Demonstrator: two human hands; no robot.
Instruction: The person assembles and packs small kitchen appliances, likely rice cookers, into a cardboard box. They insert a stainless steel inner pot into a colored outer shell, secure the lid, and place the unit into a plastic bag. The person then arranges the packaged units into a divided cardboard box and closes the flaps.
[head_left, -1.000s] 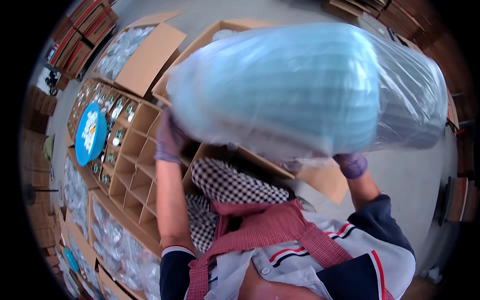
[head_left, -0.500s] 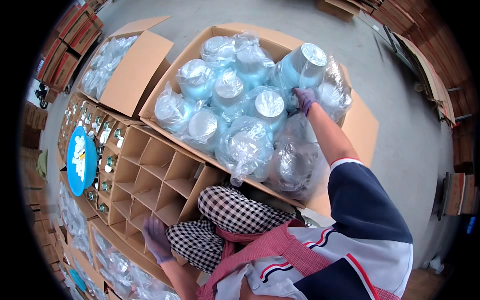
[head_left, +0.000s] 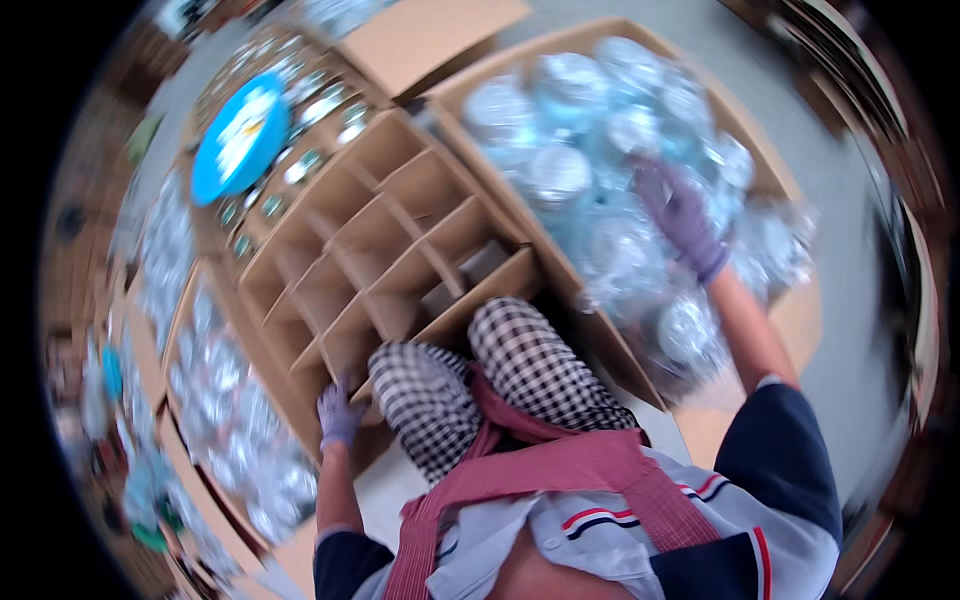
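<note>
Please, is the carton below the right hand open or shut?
Open: no lid covers the carton, and plastic-wrapped cylindrical items show inside, below the right hand.

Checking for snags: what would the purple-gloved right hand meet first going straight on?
Probably the round, pale-blue bundle in clear plastic, just ahead of the right hand, though blur leaves depth unclear.

The divided box (head_left: 382, 155) and the larger box (head_left: 768, 183) are matt brown cardboard. Glossy, crinkled clear plastic makes the bags (head_left: 560, 178). Smooth blue plastic forms the basin (head_left: 205, 165). The purple gloves (head_left: 685, 220) look matt; trousers (head_left: 425, 395) and apron (head_left: 540, 465) are soft cloth.
</note>
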